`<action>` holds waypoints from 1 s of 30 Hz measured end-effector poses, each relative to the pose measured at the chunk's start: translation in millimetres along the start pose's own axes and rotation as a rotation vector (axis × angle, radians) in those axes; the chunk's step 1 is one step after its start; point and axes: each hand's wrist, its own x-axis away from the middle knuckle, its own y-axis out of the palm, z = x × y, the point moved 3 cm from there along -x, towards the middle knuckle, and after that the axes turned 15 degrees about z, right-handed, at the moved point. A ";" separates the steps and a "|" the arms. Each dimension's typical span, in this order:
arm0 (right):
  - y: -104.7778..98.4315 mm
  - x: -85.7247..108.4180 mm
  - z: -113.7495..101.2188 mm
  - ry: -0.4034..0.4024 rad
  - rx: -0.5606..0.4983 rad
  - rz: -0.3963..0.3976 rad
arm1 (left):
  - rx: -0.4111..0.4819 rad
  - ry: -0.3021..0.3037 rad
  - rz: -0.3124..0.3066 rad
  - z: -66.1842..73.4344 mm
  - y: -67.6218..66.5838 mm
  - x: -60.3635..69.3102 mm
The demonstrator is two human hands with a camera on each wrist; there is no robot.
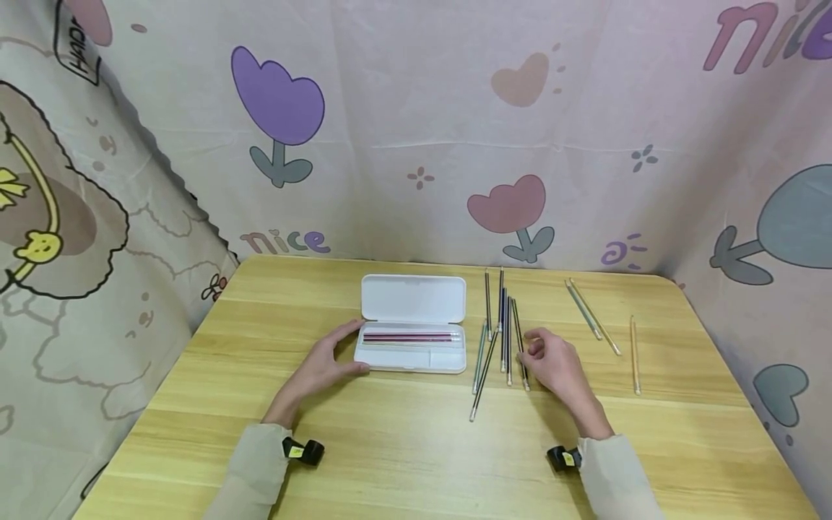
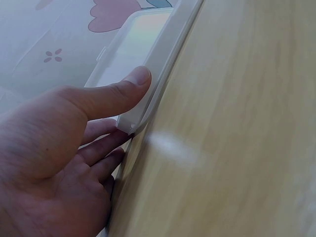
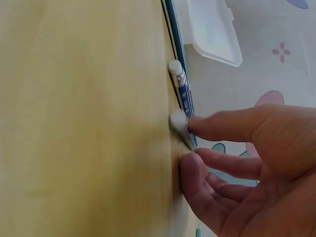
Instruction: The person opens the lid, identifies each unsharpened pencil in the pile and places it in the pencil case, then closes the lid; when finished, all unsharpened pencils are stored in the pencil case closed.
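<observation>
Wooden table (image 1: 403,448) is stretching broadly before the open white pencil case (image 1: 393,359), whose tray is holding reddish pencils (image 1: 406,339). The left hand (image 1: 325,361) is clamping its left end; right of it, the right hand (image 1: 555,365) is touching a slim dark pencil (image 1: 519,339), finger closure unclear.

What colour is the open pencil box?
The pencil box is white; it shows best in the head view.

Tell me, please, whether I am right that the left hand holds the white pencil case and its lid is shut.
Not quite: the lid is open, as the head view shows; the left hand does hold the white pencil case.
</observation>
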 end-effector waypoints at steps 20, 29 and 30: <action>-8.1 -4.4 7.6 0.021 -0.056 0.052 | -0.002 -0.003 -0.004 -0.2 0.5 -1.9; -9.9 -6.8 -4.7 -0.037 -0.191 0.074 | 0.010 0.002 -0.003 1.8 -0.2 -1.1; -8.9 -6.4 -6.0 -0.044 -0.206 0.063 | 0.012 0.003 -0.002 2.0 -0.2 -1.0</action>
